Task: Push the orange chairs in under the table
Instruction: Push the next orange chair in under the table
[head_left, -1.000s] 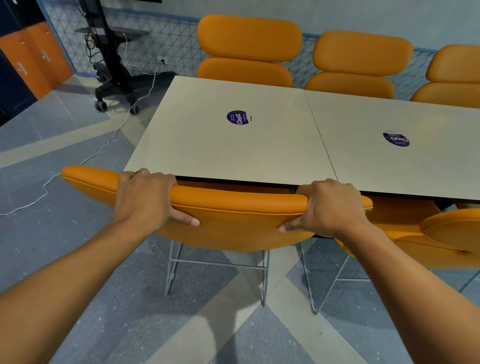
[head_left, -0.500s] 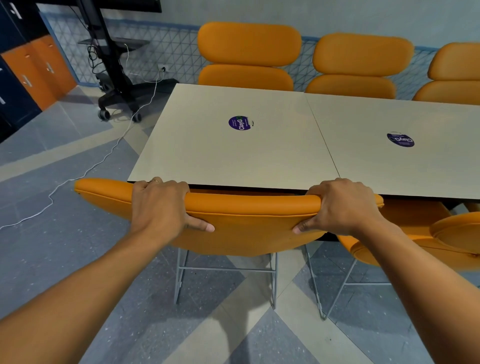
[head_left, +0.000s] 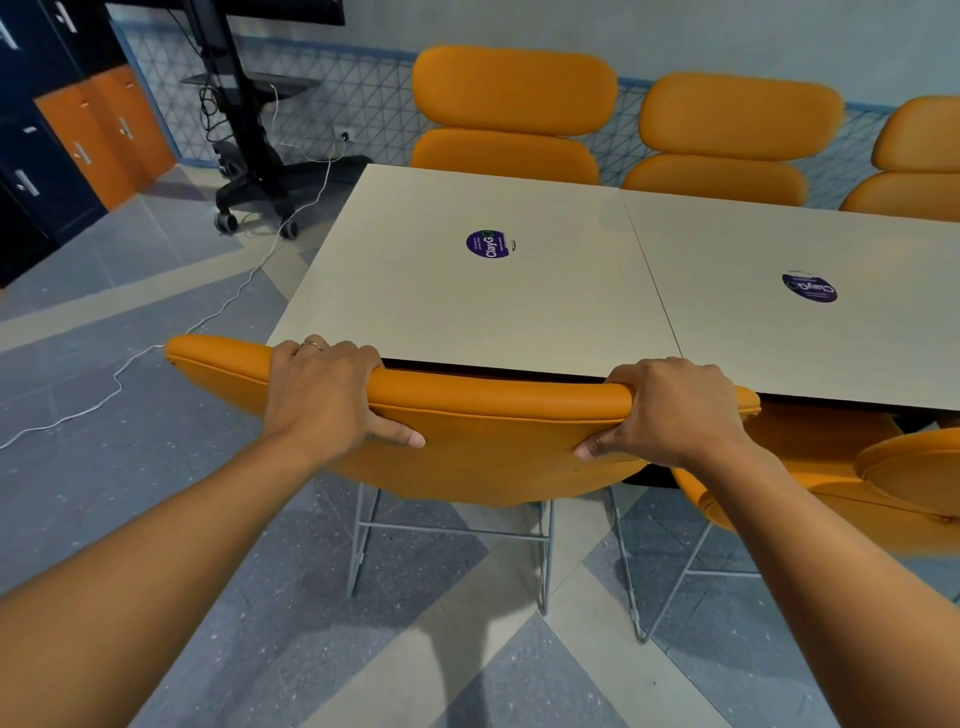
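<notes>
Both hands grip the top edge of the near orange chair's backrest (head_left: 493, 441). Left hand (head_left: 322, 395): fingers curl over the top edge toward the table, thumb pressed flat against the rear face of the backrest; a ring (head_left: 310, 344) sits on one finger. Right hand (head_left: 670, 410): same hold, fingers wrapped over the edge, thumb on the rear face pointing inward. The hands sit well apart, one toward each end of the backrest.

Chair position: the backrest top lies just beside the near edge of the table (head_left: 519, 312), with the seat hidden below the tabletop. The metal legs (head_left: 452, 535) stand on the tiled floor (head_left: 156, 467).

A second orange chair (head_left: 831, 493) stands just to the right, partly under the same table edge. Three more orange chairs (head_left: 514, 109) line the far side. Two round purple stickers (head_left: 488, 244) lie on the tabletop. A black wheeled stand (head_left: 249, 156) stands at the far left, and a white cable (head_left: 208, 322) runs across the floor.
</notes>
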